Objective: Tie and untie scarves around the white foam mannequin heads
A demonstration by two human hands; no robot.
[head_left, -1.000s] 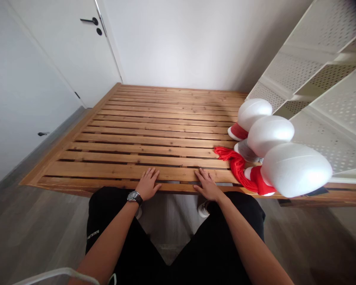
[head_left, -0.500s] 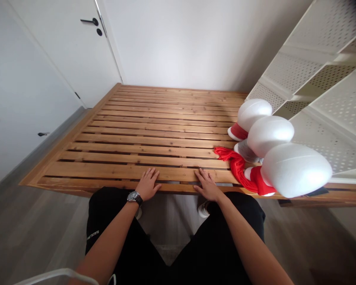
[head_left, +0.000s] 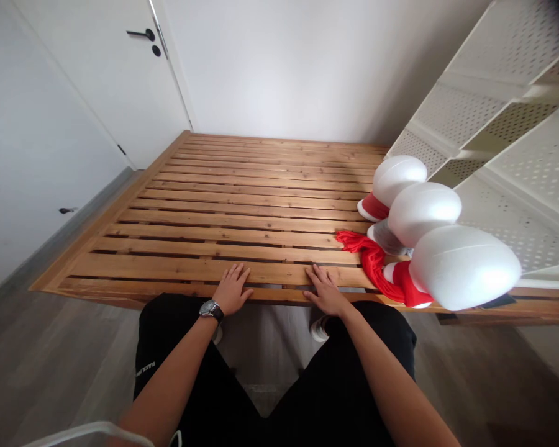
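My left hand (head_left: 233,290) lies flat on the front edge of a slatted wooden platform (head_left: 242,236), fingers spread and holding nothing. A wristwatch (head_left: 209,308) is on that wrist. Also flat on the front slats, my right hand (head_left: 325,292) rests with its fingers apart. To its right, a red scarf (head_left: 375,264) is wrapped round the neck of the nearest white foam mannequin head (head_left: 466,267), one end trailing over the slats. Behind that stand a middle head (head_left: 426,213) with grey cloth at its neck and a far head (head_left: 399,179) with a red band of cloth.
A white perforated metal shelf or panel (head_left: 475,112) leans or stands at the right, close behind the heads. A white wall (head_left: 279,68) borders the platform's far side. At the left is a white door with a black handle (head_left: 142,34). Grey flooring (head_left: 84,347) lies below.
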